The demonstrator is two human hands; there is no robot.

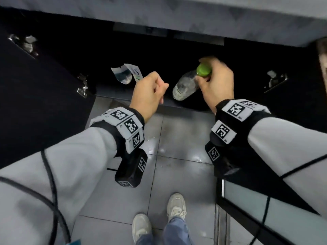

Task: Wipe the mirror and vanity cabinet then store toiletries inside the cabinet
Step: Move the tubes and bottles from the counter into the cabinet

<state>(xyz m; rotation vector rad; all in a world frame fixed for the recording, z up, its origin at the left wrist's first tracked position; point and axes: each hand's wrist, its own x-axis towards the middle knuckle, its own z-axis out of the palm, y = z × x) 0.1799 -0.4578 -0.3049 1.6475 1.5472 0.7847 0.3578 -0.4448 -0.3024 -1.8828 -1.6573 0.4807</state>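
Bottle (184, 86): one, right hand (218, 85) gripping capped end; packets (126, 75): two.

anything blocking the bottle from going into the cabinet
Nothing visible does. Both doors stand open, and the right hand holds the bottle at the opening of the cabinet. A pouch lies inside to the left, apart from the bottle.
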